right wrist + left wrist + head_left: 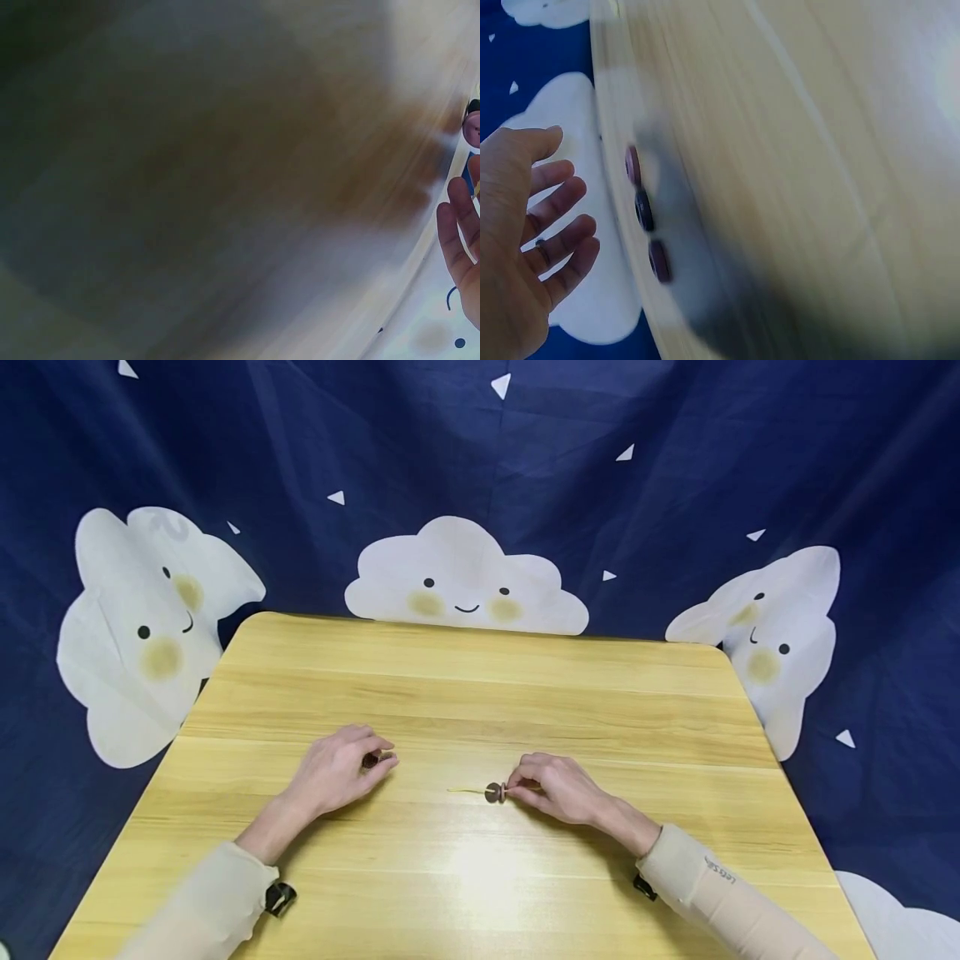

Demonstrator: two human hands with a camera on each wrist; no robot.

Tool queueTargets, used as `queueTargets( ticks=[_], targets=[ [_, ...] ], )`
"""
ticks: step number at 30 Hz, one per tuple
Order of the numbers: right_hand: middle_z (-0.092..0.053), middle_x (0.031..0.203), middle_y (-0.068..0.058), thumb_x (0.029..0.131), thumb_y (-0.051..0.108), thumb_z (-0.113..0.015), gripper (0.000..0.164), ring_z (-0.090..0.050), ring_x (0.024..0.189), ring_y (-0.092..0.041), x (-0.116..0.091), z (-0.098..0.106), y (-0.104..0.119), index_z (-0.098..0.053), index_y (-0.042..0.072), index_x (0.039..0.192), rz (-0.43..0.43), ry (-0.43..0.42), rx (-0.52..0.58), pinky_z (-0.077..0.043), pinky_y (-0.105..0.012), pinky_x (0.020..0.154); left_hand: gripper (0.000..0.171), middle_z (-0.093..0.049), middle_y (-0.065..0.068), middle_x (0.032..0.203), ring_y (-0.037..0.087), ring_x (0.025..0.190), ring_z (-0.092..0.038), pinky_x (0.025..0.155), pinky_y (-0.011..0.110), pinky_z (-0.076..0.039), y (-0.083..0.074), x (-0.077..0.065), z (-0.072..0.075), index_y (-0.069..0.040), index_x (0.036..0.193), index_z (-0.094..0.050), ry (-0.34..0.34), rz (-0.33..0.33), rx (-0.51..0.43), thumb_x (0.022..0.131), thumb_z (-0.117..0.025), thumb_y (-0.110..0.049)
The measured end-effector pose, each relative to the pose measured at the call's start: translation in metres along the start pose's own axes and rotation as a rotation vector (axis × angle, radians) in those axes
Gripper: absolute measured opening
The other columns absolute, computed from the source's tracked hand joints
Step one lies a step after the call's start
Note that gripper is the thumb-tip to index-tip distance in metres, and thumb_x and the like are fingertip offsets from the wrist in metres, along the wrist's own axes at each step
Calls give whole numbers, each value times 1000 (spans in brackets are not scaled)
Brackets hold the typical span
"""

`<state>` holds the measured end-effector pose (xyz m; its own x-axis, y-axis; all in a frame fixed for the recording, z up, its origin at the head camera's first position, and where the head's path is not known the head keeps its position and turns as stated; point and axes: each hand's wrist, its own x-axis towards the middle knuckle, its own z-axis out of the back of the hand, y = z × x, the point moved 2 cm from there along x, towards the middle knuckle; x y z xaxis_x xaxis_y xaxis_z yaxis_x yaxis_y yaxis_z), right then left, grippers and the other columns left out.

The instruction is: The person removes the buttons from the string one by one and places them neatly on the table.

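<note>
In the head view my right hand (558, 789) pinches a thin yellow string (467, 791) with thumb and forefinger. Brown round buttons (492, 792) sit on that string just left of the fingertips. A pinkish-brown button (472, 130) shows at the right edge of the right wrist view, above the fingers. My left hand (341, 768) hovers low over the table to the left, its fingers loosely bent with nothing gripped. Beside it, three dark buttons (643, 210) stand out in a row in the left wrist view. The head view mostly hides them under that hand.
The wood-grain table (465, 702) has rounded far corners. Behind it hangs a dark blue curtain (420, 452) with white clouds. A bright light reflection lies on the tabletop between the forearms. Dark wrist devices (281, 899) stick out at the cuffs.
</note>
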<state>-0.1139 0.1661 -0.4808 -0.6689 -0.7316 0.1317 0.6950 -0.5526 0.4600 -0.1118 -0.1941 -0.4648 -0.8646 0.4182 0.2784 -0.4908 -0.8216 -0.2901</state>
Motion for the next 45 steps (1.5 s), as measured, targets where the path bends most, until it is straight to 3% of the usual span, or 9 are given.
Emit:
queueTargets(
  ticks=[4,14,25,35,45],
  targets=[
    [-74,95,8,99,23,-74,7,-60,79,1,0,0,1,-78,21,103,6,-1,3,-50,-15,68,28,-74,-2,93,16,87,-69,71,35,-61,-15,4,-8,-13,106,-80,8,-35,-22,90,-81,-36],
    [-72,93,12,99,24,-74,4,-56,78,4,0,0,1,-78,23,100,18,-21,-2,-48,-15,67,36,-77,2,109,20,101,-71,80,39,-62,-50,10,-25,-15,115,-78,74,-59,-41,93,-77,-43],
    [-72,94,12,99,25,-74,5,-56,78,4,1,-2,1,-78,23,101,3,-9,2,-49,-15,68,36,-73,-1,106,16,96,-65,83,34,-56,-86,17,-45,-14,118,-75,141,-73,-88,93,-77,-41],
    [-71,91,12,98,24,-75,4,-53,76,5,1,-2,3,-78,22,100,23,-24,15,-47,-14,65,39,-70,-1,109,13,93,-59,77,28,-53,-103,27,-61,-13,119,-75,177,-131,-89,93,-78,-41],
    [-70,91,13,99,25,-74,4,-52,75,4,2,-1,3,-77,23,100,-2,-4,9,-46,-15,65,41,-70,-2,108,13,93,-59,76,28,-53,-109,36,-71,-14,118,-75,209,-125,-87,91,-79,-44]
  ],
)
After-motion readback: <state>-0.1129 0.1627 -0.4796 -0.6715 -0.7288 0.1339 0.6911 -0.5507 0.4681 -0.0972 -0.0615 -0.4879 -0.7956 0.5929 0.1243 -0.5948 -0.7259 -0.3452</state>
